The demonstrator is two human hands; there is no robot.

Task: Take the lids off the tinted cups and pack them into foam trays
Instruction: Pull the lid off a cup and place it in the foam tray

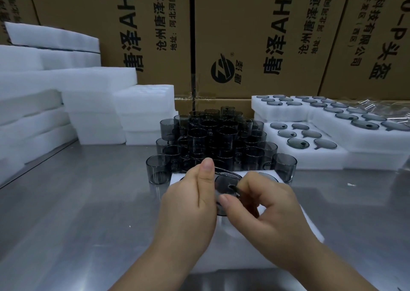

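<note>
I see both hands over a foam tray (310, 226) on the worktop (77, 202): the left hand (193, 204) and the right hand (264, 208) pinch one tinted lid (224, 184) between them. Stacked cups (213, 140) stand just behind.

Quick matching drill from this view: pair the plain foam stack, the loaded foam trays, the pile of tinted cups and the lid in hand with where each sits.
1 plain foam stack
2 loaded foam trays
3 tinted cups
4 lid

A between both hands
B table's right
C table's left
D centre, ahead of the hands

Pairs: 1-C, 2-B, 3-D, 4-A
</note>
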